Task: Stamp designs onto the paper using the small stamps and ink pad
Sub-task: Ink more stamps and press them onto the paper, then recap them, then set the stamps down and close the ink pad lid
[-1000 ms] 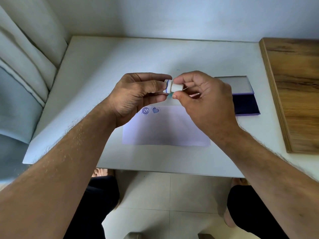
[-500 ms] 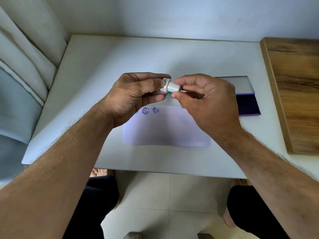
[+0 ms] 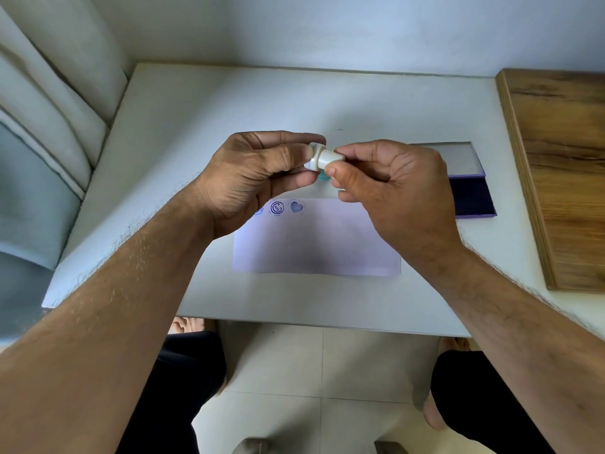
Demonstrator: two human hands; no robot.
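Small cream-white plastic stamp (image 3: 322, 158) with a blue rim; pale lilac paper sheet (image 3: 314, 247) bearing blue circle and heart prints; dark navy ink pad (image 3: 471, 199) in a purple-edged case; white desk (image 3: 229, 103); brown wood-grain board (image 3: 563, 165).

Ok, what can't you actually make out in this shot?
Head view only:
- Stamp: its design face can't be seen; the left hand and right hand pinch it between them.
- Leftmost print on the paper: mostly behind the left hand.
- Teal thing under the stamp: mostly covered by fingers, unidentifiable.
- Ink pad: left part behind the right hand.
- Wooden board: cut off by the right edge.
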